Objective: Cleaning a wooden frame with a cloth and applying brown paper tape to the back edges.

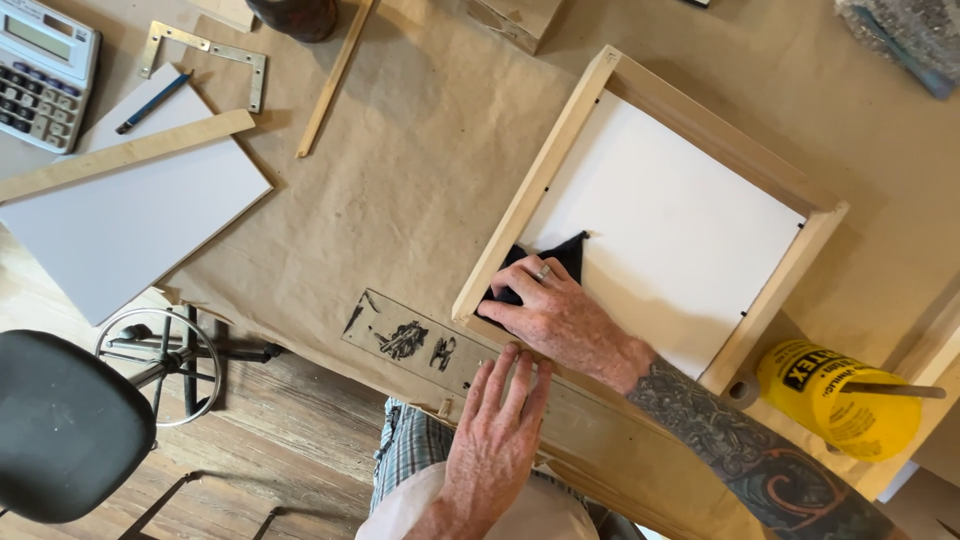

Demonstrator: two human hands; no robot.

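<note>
A light wooden frame with a white panel inside lies on brown paper. My right hand reaches into the frame's near left corner and presses a dark cloth against the panel there. A ring shows on one finger. My left hand lies flat, fingers apart, on the table's near edge just below the frame, holding nothing.
A white board with a wooden strip, a blue pen and a calculator are at the far left. A metal bracket and stick lie behind. A yellow tub stands right. A black stool is below left.
</note>
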